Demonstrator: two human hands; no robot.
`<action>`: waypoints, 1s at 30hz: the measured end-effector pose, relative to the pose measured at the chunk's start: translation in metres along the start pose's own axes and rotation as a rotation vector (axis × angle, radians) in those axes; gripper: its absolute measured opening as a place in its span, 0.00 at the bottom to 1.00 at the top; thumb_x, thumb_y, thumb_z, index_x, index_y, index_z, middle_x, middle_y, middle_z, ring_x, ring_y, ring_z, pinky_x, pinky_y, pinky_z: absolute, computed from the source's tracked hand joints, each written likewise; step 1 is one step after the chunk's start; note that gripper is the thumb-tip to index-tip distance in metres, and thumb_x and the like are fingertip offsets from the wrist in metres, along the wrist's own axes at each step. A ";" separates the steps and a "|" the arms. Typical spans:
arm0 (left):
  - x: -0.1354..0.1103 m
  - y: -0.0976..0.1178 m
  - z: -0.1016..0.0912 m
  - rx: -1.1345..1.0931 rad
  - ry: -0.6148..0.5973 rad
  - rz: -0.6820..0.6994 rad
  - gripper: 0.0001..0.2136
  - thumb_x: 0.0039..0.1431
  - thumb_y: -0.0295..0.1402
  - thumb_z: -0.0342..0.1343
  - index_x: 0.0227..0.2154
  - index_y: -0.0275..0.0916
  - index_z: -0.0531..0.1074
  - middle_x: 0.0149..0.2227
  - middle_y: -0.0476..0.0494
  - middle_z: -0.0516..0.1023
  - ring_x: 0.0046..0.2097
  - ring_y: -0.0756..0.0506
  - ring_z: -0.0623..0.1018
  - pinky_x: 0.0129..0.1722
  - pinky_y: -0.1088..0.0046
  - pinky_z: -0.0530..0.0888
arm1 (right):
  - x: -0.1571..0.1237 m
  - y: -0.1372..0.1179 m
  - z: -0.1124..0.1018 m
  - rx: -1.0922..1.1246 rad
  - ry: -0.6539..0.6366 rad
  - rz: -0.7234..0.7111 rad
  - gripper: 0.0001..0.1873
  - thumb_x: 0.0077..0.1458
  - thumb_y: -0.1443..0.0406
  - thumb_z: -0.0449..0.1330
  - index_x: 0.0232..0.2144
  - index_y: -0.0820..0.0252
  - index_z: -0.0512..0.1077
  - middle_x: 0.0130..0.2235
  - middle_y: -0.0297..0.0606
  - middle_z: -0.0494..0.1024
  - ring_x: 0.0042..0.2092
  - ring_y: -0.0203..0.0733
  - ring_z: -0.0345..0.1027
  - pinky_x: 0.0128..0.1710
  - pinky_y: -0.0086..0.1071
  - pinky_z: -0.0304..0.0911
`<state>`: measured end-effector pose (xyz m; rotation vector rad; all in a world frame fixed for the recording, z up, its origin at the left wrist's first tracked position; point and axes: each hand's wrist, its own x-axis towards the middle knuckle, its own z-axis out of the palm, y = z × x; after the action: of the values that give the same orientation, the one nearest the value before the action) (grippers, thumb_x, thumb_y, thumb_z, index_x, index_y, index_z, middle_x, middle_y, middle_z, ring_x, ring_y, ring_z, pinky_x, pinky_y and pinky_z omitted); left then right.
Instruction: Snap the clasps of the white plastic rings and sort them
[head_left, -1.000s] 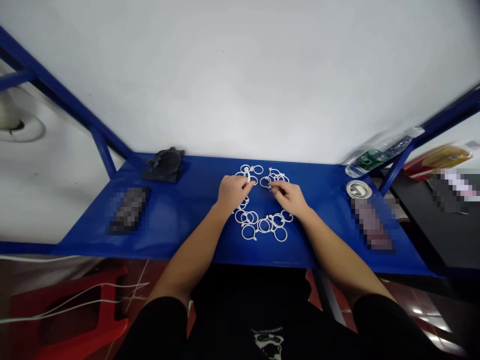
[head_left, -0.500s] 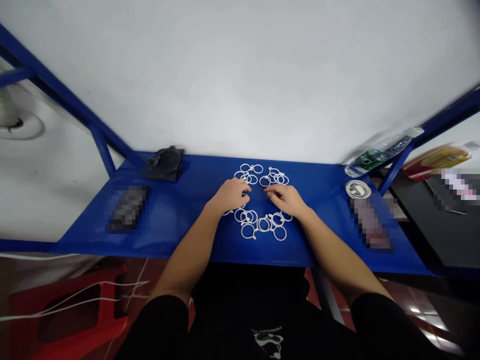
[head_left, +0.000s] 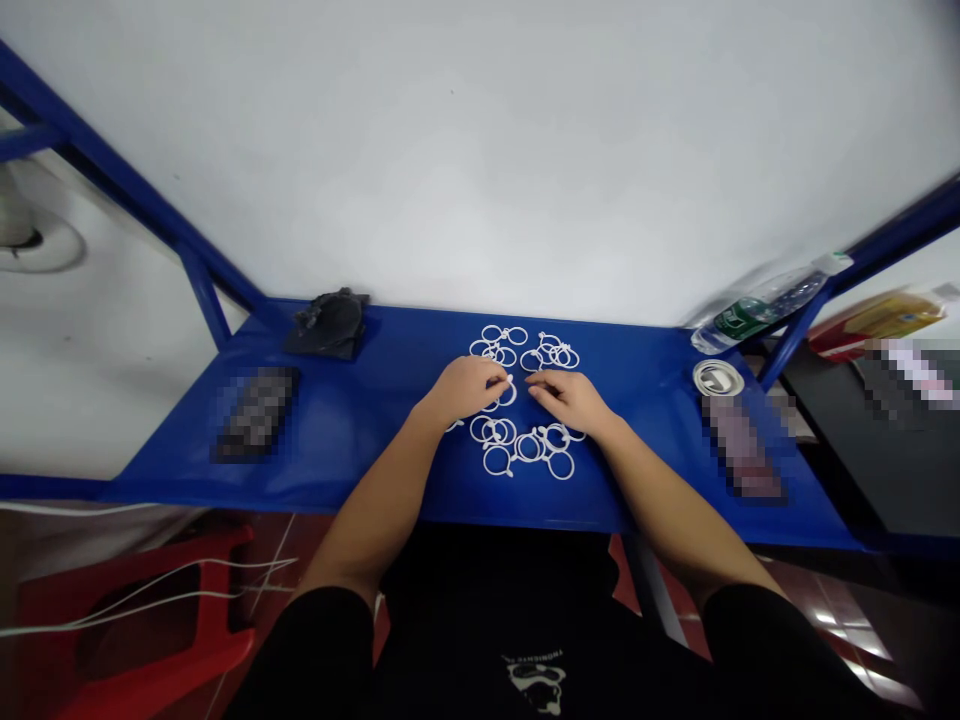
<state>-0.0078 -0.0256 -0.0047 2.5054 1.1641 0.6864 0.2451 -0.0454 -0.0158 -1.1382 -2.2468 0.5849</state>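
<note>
Both hands have shifted slightly toward each other vs. the earlier frames; L hand [head_left: 463,388] was up at the far ring cluster, now lower and nearer centre, a ring at its fingertips; R hand [head_left: 571,398] has barely moved.

L hand: palm down on the blue desk [head_left: 360,420]; fingers curled, grip closed lightly on one white plastic ring [head_left: 507,392] pinched at thumb and forefinger; ring lies low over desk, centre of the spread.
R hand: palm down, fingers extended toward L hand's ring, tips just beside it; whether R grip has hold of anything – cannot tell, fingertips too small to read.

Rings: far cluster [head_left: 525,347] beyond both hands; near cluster [head_left: 525,447] between the wrists, several overlapping; all on desk surface.

Other items: dark crumpled cloth [head_left: 328,322] far L corner of desk; water bottle [head_left: 765,303] lying on its side far R; round metal tin [head_left: 718,378] just near side of bottle; red plastic stool [head_left: 135,630] below desk, L; white wall [head_left: 480,150] behind.
</note>
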 end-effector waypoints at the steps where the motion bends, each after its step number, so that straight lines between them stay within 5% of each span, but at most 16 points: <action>1: 0.001 0.003 0.003 -0.009 0.029 0.032 0.09 0.67 0.35 0.56 0.33 0.41 0.79 0.33 0.46 0.81 0.38 0.46 0.78 0.41 0.67 0.72 | 0.000 -0.001 0.001 0.027 -0.001 0.010 0.14 0.68 0.57 0.57 0.49 0.57 0.76 0.34 0.35 0.82 0.31 0.40 0.73 0.34 0.33 0.63; 11: 0.001 0.022 0.025 0.137 0.154 0.318 0.11 0.70 0.33 0.53 0.32 0.40 0.76 0.34 0.46 0.80 0.38 0.47 0.77 0.41 0.66 0.70 | 0.000 -0.004 0.000 0.051 -0.078 -0.004 0.06 0.64 0.63 0.55 0.35 0.57 0.70 0.27 0.31 0.74 0.28 0.37 0.66 0.32 0.31 0.57; 17: -0.001 0.026 0.022 0.139 0.128 0.293 0.11 0.71 0.32 0.51 0.33 0.42 0.77 0.36 0.47 0.81 0.40 0.47 0.77 0.42 0.65 0.70 | 0.001 -0.007 -0.001 0.110 -0.146 -0.065 0.11 0.64 0.66 0.50 0.36 0.57 0.72 0.32 0.34 0.78 0.33 0.40 0.71 0.36 0.32 0.63; 30: 0.001 0.028 0.023 0.076 0.141 0.228 0.12 0.71 0.36 0.53 0.32 0.42 0.76 0.35 0.46 0.82 0.39 0.47 0.78 0.43 0.66 0.70 | 0.000 -0.006 0.000 0.065 -0.070 -0.118 0.09 0.61 0.67 0.50 0.33 0.57 0.70 0.30 0.34 0.75 0.31 0.39 0.68 0.35 0.32 0.61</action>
<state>0.0224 -0.0440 -0.0118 2.7195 0.9738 0.9060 0.2412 -0.0484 -0.0123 -0.9600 -2.3177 0.6540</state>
